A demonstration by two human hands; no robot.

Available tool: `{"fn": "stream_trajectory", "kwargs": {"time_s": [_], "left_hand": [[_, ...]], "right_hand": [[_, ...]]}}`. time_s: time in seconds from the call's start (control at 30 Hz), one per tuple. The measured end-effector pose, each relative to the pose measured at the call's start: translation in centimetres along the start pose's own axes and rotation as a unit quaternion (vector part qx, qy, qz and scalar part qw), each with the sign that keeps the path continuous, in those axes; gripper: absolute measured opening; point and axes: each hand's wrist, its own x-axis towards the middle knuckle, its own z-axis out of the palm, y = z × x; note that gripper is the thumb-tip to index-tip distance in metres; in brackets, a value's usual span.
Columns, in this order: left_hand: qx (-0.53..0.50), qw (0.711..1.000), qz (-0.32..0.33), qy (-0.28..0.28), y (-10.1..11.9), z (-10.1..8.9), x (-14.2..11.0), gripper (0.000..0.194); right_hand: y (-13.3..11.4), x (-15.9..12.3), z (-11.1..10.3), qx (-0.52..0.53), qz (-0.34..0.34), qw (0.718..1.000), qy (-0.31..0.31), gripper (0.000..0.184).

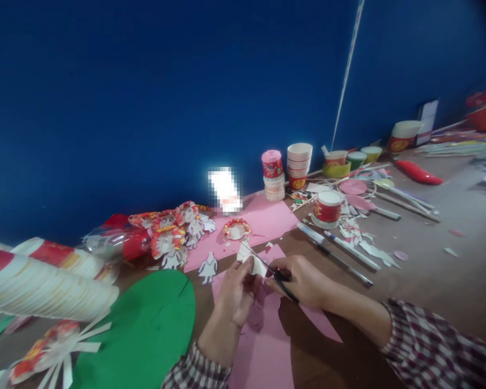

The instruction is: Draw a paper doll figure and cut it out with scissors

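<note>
While the left hand (238, 292) pinches a small white paper piece (246, 255) over pink paper (261, 354) on the desk (360, 346), the right hand (302, 278) grips black scissors (285, 286), their blades (263, 260) right at that piece!

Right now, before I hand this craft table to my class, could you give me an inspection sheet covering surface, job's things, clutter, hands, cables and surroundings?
Surface: brown table, partly covered by pink paper and a green oval.
Job's things: white paper, with scissors across it.
Clutter: paper scraps, pens and a cup stack on the right; more stacked cups on the left.
Hands: left hand holds the white paper; right hand grips the scissors.
Cables: nothing seen.
Surroundings: blue wall behind; a bright shape before it is too pixelated to identify.
</note>
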Motion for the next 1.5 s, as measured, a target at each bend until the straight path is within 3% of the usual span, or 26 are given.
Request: {"fn": "stream_trajectory", "kwargs": {"time_s": [0.23,0.57,0.83,1.03,1.2,1.5], "left_hand": [[0.008,1.000,0.015,-0.009,0.00,0.18,-0.12,0.010],[0.006,1.000,0.019,-0.019,-0.06,0.00,-0.03,0.008],[0.027,0.999,0.019,-0.030,0.03,-0.02,-0.17,0.018],[0.096,0.989,0.076,-0.081,0.50,-0.27,0.04,0.021],[0.067,0.992,0.090,-0.053,0.55,-0.62,0.28,0.020],[0.060,0.994,0.075,-0.054,0.74,-0.42,0.55,0.024]], "right_hand": [[-0.31,-0.35,-0.23,-0.100,-0.033,0.994,0.034,0.016],[-0.22,-0.36,-0.19,-0.146,-0.045,0.987,0.052,0.010],[-0.73,-0.47,-0.44,-0.164,-0.041,0.984,0.065,0.013],[-0.98,-0.40,-0.65,-0.170,-0.036,0.982,0.069,0.012],[-0.70,-0.40,-0.46,-0.186,-0.035,0.979,0.071,0.011],[-0.20,-0.39,-0.13,-0.204,-0.036,0.976,0.067,0.012]]}}
